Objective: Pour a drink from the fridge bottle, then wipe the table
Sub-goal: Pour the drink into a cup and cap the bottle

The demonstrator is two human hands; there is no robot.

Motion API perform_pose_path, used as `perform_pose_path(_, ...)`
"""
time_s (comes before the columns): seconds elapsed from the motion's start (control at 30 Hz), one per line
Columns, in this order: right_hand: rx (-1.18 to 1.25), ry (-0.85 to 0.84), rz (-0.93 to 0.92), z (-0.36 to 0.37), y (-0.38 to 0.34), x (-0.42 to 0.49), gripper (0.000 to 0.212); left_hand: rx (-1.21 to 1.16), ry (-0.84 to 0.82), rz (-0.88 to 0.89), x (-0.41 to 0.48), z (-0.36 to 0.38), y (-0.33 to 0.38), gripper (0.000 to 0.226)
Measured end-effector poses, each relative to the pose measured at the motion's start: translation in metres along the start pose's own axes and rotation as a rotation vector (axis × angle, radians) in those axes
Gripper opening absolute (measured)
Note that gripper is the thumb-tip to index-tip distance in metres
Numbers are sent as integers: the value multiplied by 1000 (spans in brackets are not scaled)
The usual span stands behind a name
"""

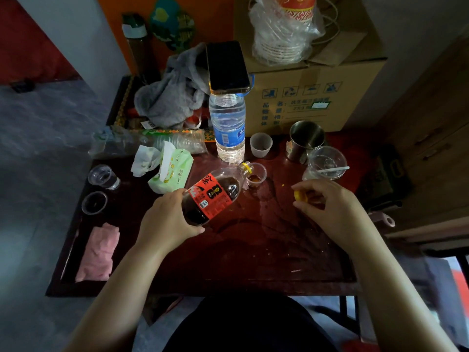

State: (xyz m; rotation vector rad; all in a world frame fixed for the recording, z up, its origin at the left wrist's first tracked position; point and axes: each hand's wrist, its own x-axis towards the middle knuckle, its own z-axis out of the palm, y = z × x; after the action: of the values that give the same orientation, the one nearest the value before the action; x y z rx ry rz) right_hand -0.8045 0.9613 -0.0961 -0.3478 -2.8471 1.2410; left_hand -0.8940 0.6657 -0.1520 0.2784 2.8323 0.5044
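Cardboard box [360, 80] reads 品名; the bottle [210, 196] label is illegible

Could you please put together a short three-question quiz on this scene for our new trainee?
1. True or false: the left hand tilts the red-label drink bottle toward the small clear cup.
2. The right hand pinches: A) a yellow cap, B) a coin, C) a lighter.
3. Fill in: the phone lies on top of the ____.
Key: 1 true; 2 A; 3 water bottle.

Phone [227, 66] atop water bottle [228, 125]
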Motion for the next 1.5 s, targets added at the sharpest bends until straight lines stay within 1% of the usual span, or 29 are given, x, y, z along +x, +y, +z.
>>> perform_pose_path(0.17, -6, -7, -6, 2, -6, 3, 29, -64, 9, 18, -5, 3, -5, 72)
perform_pose_path(0.27, 3, -6, -33, 4, -12, 7, 28, -117, 13, 20, -9, 3, -5, 76)
perform_pose_path(0.37, 4, -2, -55, 6, -23, 12, 28, -191, 19, 44, -14, 3, -5, 79)
perform_pose_path(0.5, 28, 4, -102, 9, -43, 21, 27, -279, 25, 58, -18, 3, -7, 77)
perform_pose_path(0.63, 45, 45, -147, 17, -67, 27, 27, -344, 42, 61, -22, 5, -17, 85)
perform_pose_path(0.83, 197, 73, -217, 37, -94, 30, 29, -333, 106, 69, -38, 1, -35, 91)
perform_pose_path(1.03, 313, -51, -298, 50, -106, 26, 30, -309, 190, 28, -64, -8, -38, 91)
perform_pose_path(1.2, 254, -187, -439, 39, -107, 21, 31, -317, 250, -94, -96, -10, -25, 96)
perform_pose_path(1.3, 252, -267, -490, 34, -102, 14, 31, -322, 279, -183, -120, 1, -11, 97)
perform_pose_path(1.5, 205, -431, -621, 41, -96, -6, 34, -402, 315, -375, -178, 28, 8, 93)
